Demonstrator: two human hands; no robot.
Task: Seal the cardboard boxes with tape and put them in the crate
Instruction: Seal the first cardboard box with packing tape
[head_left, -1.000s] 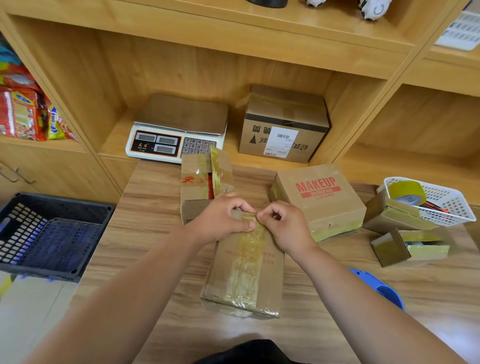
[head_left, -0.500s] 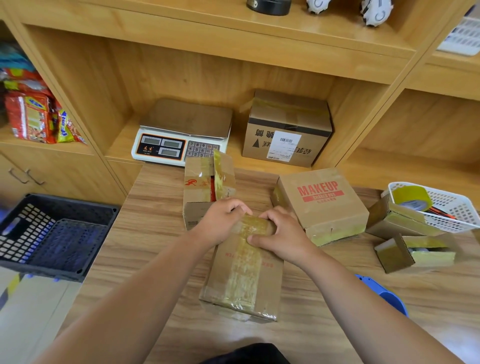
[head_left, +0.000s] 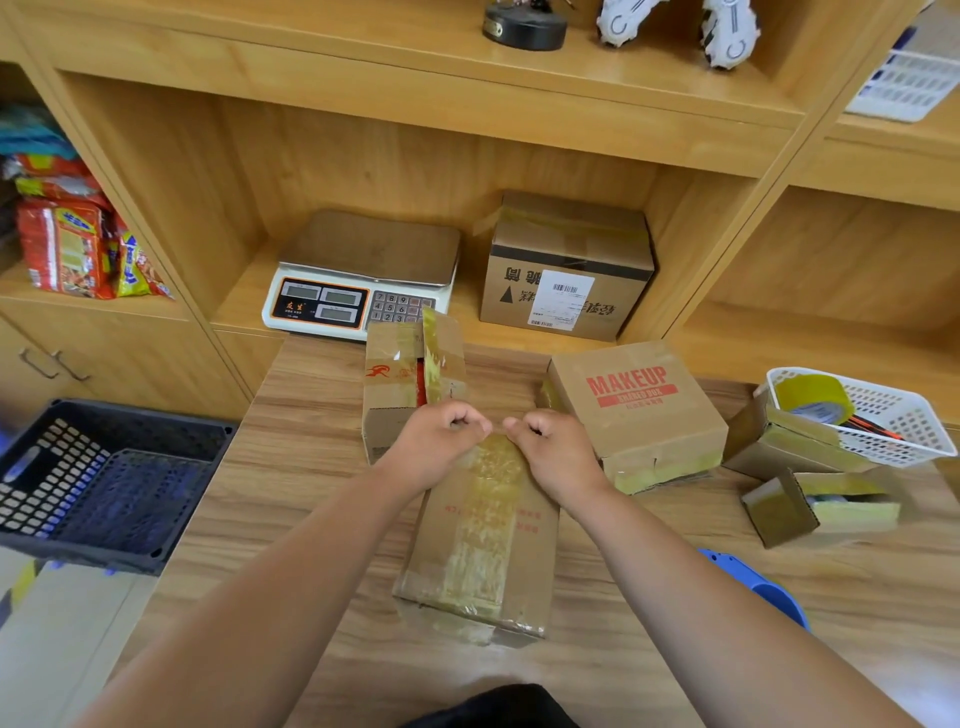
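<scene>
While the box (head_left: 483, 551) lies on the table (head_left: 311, 415) with its long side running near to far, the left hand (head_left: 441, 441) and right hand (head_left: 553, 449) pinch the tape (head_left: 485, 499) at its far end with curled fingers; the crate (head_left: 104, 483) is left, nearer the left hand; an open box (head_left: 395, 374) stands just beyond

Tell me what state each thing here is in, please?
front box, flaps closed, tape strip along the top.
left hand, fingers curled at its far edge.
right hand, the same, beside it.
box behind, one flap standing up.
MAKEUP box, closed, upright.
small box at right, open.
crate, no box inside.
tape roll, lying in the white basket.
</scene>
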